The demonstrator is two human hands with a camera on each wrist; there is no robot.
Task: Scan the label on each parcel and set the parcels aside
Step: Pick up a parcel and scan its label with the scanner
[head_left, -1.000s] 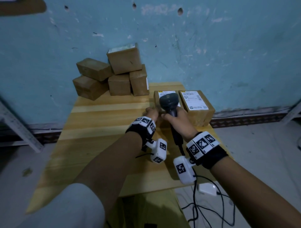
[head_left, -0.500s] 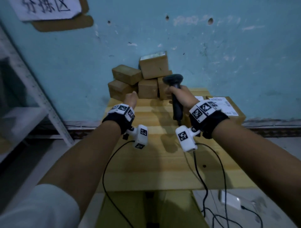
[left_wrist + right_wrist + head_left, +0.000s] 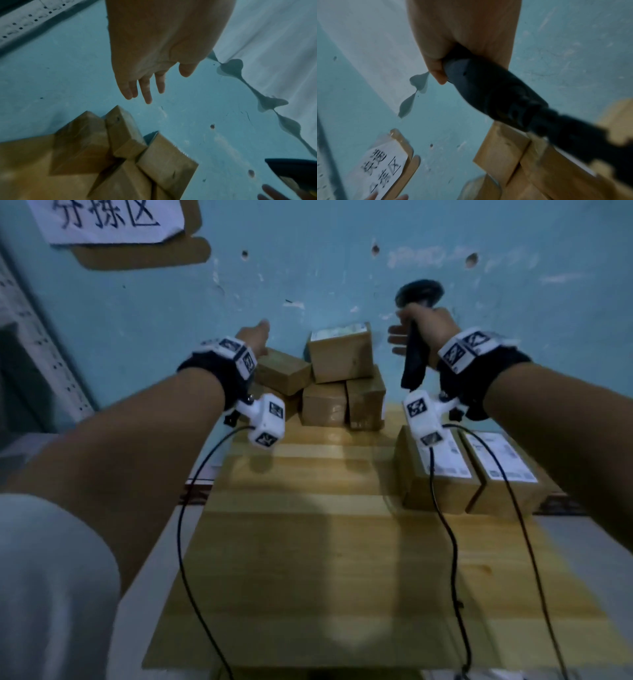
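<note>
reaching toward the heap of unlabelled-looking parcels (image 3: 329, 385) stacked against the blue wall at the table's far edge, the left hand (image 3: 255, 337) hangs above them with fingers straight and a little apart, holding nothing and touching nothing. to its right, the right hand (image 3: 423, 328) is raised in front of the wall, fingers wrapped round the handle of the dark barcode scanner (image 3: 416, 337), whose head points up and away from any label. further right, two parcels with white labels facing up (image 3: 469, 470) lie side by side, touching, at the right edge of the wooden table (image 3: 308, 559). judging by that split, those two look scanned and set aside, while the stacked ones, about five, remain; the pile's top box shows a pale label on its upper face. a half second ago both hands were lower and nearer the tabletop; a second ago they were down at the labelled pair, scanner head over the left one's label. both have since lifted and swung toward the pile, and the wall sign (image 3: 109, 217) has come into the head view.
</note>
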